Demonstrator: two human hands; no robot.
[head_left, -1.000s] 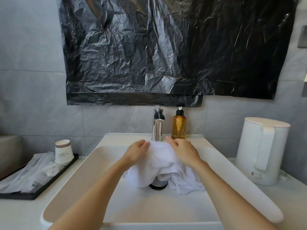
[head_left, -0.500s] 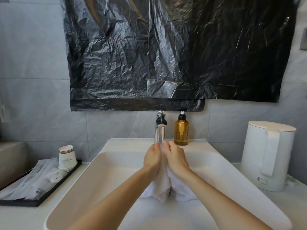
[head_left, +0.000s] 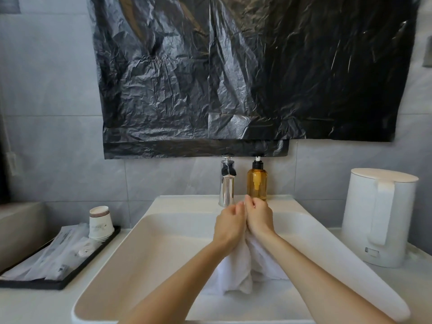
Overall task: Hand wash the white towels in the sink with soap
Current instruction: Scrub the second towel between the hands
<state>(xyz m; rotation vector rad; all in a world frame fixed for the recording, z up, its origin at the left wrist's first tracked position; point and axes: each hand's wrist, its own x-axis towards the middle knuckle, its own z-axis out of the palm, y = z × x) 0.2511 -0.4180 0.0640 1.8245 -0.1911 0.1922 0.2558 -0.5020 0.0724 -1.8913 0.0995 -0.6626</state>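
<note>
A white towel (head_left: pixel 240 270) hangs bunched over the white sink (head_left: pixel 145 251), its lower end down in the basin. My left hand (head_left: pixel 228 224) and my right hand (head_left: pixel 259 218) are pressed side by side, and both grip the towel's top, fingers curled around it. The cloth droops between and below my wrists. Behind the hands stands the chrome tap (head_left: pixel 226 183), with an amber pump bottle of soap (head_left: pixel 257 181) to its right on the sink's back ledge.
A white electric kettle (head_left: pixel 378 216) stands on the counter at the right. At the left a black tray (head_left: pixel 58 260) holds stacked paper cups (head_left: pixel 100 224) and wrapped packets. Black plastic sheeting (head_left: pixel 233 73) covers the wall above the tap.
My hands have come together from a spread grip and lifted the towel, now gathered into a hanging bunch over the basin. The camera view has shifted slightly downward.
</note>
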